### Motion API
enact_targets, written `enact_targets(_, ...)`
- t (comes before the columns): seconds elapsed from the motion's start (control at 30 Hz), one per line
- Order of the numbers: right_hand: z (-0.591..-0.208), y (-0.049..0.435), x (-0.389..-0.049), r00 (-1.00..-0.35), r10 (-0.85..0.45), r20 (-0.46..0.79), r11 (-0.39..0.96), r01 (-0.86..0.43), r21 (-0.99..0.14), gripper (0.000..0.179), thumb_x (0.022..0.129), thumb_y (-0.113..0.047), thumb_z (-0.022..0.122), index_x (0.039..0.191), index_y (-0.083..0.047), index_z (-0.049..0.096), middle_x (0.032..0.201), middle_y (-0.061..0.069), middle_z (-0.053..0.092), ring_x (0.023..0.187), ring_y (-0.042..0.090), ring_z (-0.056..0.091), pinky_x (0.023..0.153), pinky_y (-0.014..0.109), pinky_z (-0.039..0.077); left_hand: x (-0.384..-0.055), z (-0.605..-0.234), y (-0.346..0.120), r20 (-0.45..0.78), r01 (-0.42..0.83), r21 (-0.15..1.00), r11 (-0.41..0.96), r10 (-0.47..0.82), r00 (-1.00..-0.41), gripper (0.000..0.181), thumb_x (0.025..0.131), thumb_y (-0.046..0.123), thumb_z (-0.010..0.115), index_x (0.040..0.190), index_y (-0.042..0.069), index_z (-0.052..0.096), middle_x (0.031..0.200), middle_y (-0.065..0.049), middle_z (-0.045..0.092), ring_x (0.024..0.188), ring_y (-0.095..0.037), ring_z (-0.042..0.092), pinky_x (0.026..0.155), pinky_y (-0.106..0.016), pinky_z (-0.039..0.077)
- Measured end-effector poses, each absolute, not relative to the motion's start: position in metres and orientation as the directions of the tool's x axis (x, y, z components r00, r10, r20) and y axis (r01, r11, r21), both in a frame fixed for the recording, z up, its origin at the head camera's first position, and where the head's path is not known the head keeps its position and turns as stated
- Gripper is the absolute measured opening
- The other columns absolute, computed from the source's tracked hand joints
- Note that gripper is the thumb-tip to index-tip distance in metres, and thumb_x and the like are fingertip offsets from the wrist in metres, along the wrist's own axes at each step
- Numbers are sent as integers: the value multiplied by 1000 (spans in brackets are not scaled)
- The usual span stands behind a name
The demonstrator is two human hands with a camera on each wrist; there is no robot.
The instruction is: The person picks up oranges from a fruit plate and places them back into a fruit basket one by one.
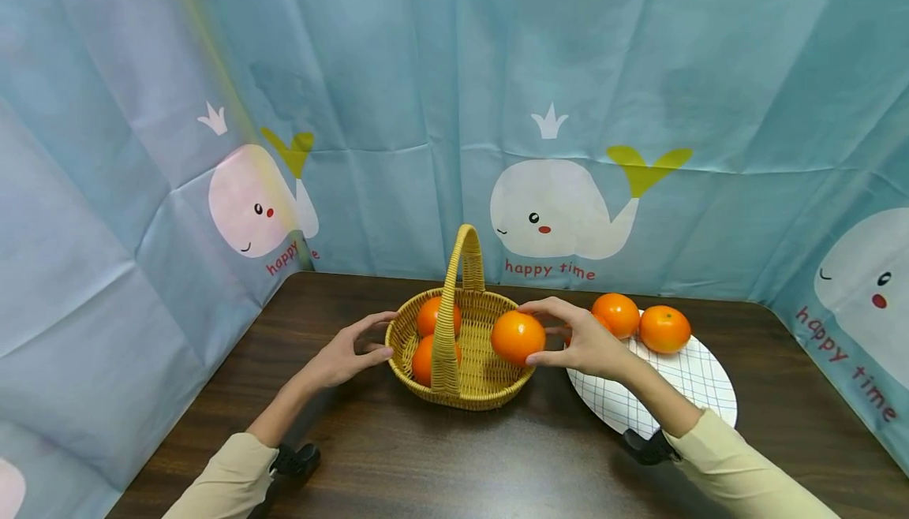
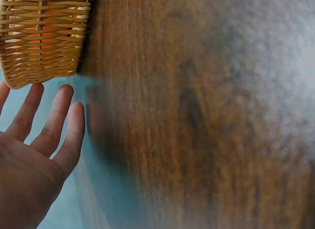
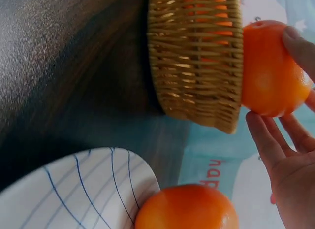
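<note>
A yellow wicker basket (image 1: 445, 398) with a tall arched handle stands on the table, two oranges (image 1: 429, 361) inside its left half. My right hand (image 1: 585, 343) grips another orange (image 1: 518, 337) between thumb and fingers, at the basket's right rim. In the right wrist view that held orange (image 3: 273, 69) shows just over the rim of the basket (image 3: 197, 61). On the left, my left hand (image 1: 346, 357) has its fingers spread and fingertips right at the basket's side. The left wrist view shows these fingers (image 2: 59, 111) loosely extended below the woven wall (image 2: 44, 47).
To the right lies a white plate (image 1: 692, 381) with a blue grid pattern, several oranges (image 1: 664, 329) at its far side, one partly hidden behind my right hand. The dark wooden table (image 1: 454, 464) ends at a blue curtain (image 1: 398, 109) printed with whales.
</note>
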State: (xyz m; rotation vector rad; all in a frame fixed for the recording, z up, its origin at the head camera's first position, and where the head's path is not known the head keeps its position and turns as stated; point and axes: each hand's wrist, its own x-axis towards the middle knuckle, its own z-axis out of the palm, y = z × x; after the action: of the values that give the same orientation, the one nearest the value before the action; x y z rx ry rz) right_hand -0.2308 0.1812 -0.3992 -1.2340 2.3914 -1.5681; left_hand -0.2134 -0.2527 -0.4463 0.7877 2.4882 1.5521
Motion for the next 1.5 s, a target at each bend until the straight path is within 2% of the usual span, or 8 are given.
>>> enact_targets(0.3, -404, 163, -233, -604, -684, 409, 160, -671, -724, 66, 79, -16, 90, 136, -7, 60, 132, 6, 58, 117, 27, 59, 92, 42, 55, -214, -447, -254, 169, 360, 867, 346, 474, -864, 61, 101, 11, 67, 154, 3, 39, 146, -29, 44, 115, -43, 62, 90, -34, 56)
enact_targets(0.47, -407, 157, -232, -604, -693, 394, 210, -691, -692, 66, 78, -18, 92, 135, -10, 62, 130, 5, 59, 115, 26, 58, 90, 43, 56, -214, -447, -253, 164, 355, 871, 340, 479, -863, 61, 101, 11, 66, 154, 3, 39, 146, -29, 43, 115, -45, 61, 90, -34, 55)
enact_targets(0.63, -409, 156, -232, -611, -689, 389, 233, -696, -680, 69, 74, -13, 94, 135, -9, 62, 129, 8, 60, 114, 29, 58, 89, 46, 56, -214, -448, -253, 174, 364, 867, 341, 478, -861, 60, 101, 11, 67, 154, 3, 39, 146, -28, 45, 117, -46, 60, 92, -35, 55)
enact_targets(0.77, -410, 159, -231, -596, -686, 418, 173, -691, -702, 67, 73, -3, 92, 133, -2, 61, 129, 14, 60, 114, 36, 58, 89, 51, 55, -214, -448, -253, 176, 367, 866, 340, 479, -860, 60, 100, 11, 67, 154, 3, 39, 146, -28, 45, 116, -44, 61, 92, -36, 55)
enact_targets(0.83, -409, 164, -231, -591, -677, 439, 147, -693, -706, 63, 75, 0, 90, 130, -1, 62, 128, 14, 60, 113, 34, 60, 88, 53, 55, -214, -448, -253, 179, 369, 866, 337, 480, -859, 60, 100, 11, 67, 154, 3, 40, 146, -28, 45, 116, -43, 61, 91, -36, 55)
enact_targets(1.1, -402, 198, -228, -632, -623, 461, 142, -672, -727, 48, 82, 2, 84, 125, -5, 65, 121, 16, 63, 108, 31, 62, 85, 51, 57, -213, -447, -254, 223, 410, 850, 331, 478, -850, 59, 100, 9, 67, 153, 2, 41, 146, -25, 46, 120, -46, 57, 94, -42, 54)
enact_targets(1.27, -398, 222, -226, -662, -596, 455, 173, -659, -732, 47, 83, 5, 81, 126, -7, 65, 122, 9, 63, 108, 26, 64, 85, 49, 57, -213, -447, -254, 211, 401, 849, 345, 475, -854, 59, 100, 10, 67, 153, 3, 41, 147, -25, 46, 122, -45, 56, 96, -48, 52)
enact_targets(1.5, -393, 253, -224, -703, -557, 443, 224, -641, -735, 43, 86, 7, 78, 126, -1, 64, 121, 23, 61, 107, 37, 64, 82, 40, 59, -213, -447, -253, 203, 392, 853, 344, 473, -858, 59, 100, 9, 67, 153, 3, 41, 146, -26, 45, 121, -46, 56, 95, -45, 53)
